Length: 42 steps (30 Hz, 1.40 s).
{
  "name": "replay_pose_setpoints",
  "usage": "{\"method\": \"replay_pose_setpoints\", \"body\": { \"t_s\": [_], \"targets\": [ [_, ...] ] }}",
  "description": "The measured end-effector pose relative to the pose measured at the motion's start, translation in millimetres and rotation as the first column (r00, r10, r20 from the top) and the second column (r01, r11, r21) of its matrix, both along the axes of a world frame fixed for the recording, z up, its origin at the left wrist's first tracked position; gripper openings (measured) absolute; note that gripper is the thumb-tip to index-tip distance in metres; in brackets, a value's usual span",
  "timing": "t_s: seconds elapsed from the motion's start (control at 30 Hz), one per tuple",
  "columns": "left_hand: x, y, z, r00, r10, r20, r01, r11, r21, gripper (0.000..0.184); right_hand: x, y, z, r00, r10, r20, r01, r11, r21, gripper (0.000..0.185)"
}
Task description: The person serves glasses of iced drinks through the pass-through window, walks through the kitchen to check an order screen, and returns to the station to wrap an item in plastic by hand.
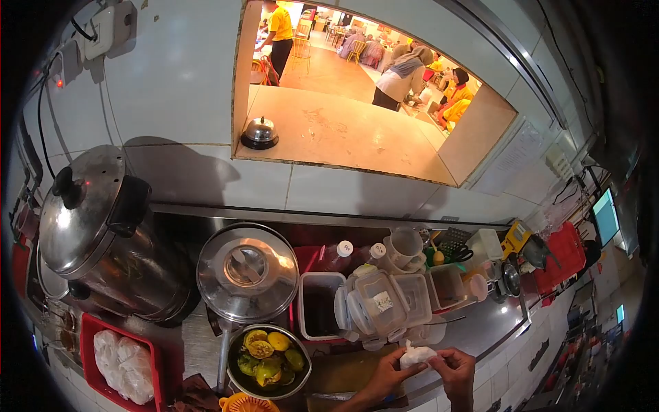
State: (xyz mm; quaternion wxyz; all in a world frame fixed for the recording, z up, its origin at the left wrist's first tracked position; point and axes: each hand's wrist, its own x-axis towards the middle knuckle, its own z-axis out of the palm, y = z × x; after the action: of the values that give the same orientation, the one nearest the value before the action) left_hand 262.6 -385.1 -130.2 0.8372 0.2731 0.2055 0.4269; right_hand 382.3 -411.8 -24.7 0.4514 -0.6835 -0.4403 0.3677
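Observation:
A small, crumpled white item (416, 355), perhaps a plastic bag, is held up between both hands near the bottom of the view. My left hand (392, 374) pinches it from the left, fingers closed. From the right, my right hand (454, 371) grips its other side with thumb and fingertips. Beyond the hands lie stacked clear plastic containers and lids (384, 302). To their left, a metal bowl (302, 388) holds squeezed citrus halves (268, 360), with an orange juicer (247, 403) below it.
A lidded pan (247, 271) and a large steel urn (103, 226) stand left. A red basket (88, 343) holds filled plastic bags (125, 364). Bottles (338, 255) line the back. Through the serving opening, with a bell (260, 133), several people are visible.

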Motion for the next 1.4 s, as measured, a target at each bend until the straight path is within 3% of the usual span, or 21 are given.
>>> {"method": "replay_pose_setpoints", "body": {
  "t_s": [0.17,0.27,0.4,0.57,0.73,0.9,0.97,1.03,1.27,1.33,1.4],
  "targets": [
    [-1.4,1.4,3.2,0.999,0.013,0.045,-0.011,0.999,-0.039,0.037,2.9,2.3,13.8,0.996,-0.071,0.049,0.075,0.995,-0.074,0.008],
    [-2.9,1.6,4.9,1.000,0.008,0.025,-0.007,0.999,-0.035,0.037,10.3,1.0,8.1,0.995,-0.072,0.075,0.075,0.997,-0.032,0.009],
    [-2.2,1.0,3.7,0.999,0.026,-0.022,-0.025,0.998,0.053,0.037,6.8,0.9,6.9,0.996,-0.060,0.059,0.058,0.997,0.042,0.009],
    [0.0,-0.6,-0.8,1.000,0.024,-0.017,-0.022,0.994,0.103,0.037,11.1,0.3,7.6,0.999,-0.021,0.048,0.023,0.998,-0.053,0.010],
    [13.6,0.8,-13.5,0.986,0.157,-0.055,-0.144,0.972,0.187,0.037,18.5,0.1,5.4,0.999,0.007,0.038,-0.007,1.000,0.021,0.015],
    [11.6,-1.2,-11.9,0.984,0.170,-0.047,-0.164,0.979,0.123,0.038,5.7,-2.0,9.9,0.996,0.086,-0.031,-0.088,0.993,-0.083,0.014],
    [6.7,-1.0,-11.9,0.985,0.170,-0.043,-0.164,0.979,0.118,0.038,4.8,0.2,4.4,0.999,0.041,-0.003,-0.041,0.997,-0.069,0.012],
    [-0.3,0.2,-14.0,0.992,0.038,-0.119,-0.040,0.999,-0.016,0.038,4.3,1.9,3.0,1.000,-0.001,0.024,0.003,0.999,-0.050,0.011],
    [-2.0,4.7,-12.1,0.996,0.080,-0.045,-0.079,0.997,0.013,0.039,6.2,3.3,8.3,0.999,-0.041,0.016,0.041,0.999,-0.013,0.012],
    [-3.4,5.1,-5.5,0.969,0.207,-0.136,-0.193,0.975,0.113,0.037,6.4,3.5,9.5,0.999,-0.046,0.016,0.046,0.999,-0.015,0.013],
    [0.8,4.0,-19.6,0.984,0.148,-0.096,-0.140,0.986,0.086,0.038,4.8,4.2,11.0,0.997,-0.068,0.034,0.067,0.997,0.025,0.016]
  ]
}}
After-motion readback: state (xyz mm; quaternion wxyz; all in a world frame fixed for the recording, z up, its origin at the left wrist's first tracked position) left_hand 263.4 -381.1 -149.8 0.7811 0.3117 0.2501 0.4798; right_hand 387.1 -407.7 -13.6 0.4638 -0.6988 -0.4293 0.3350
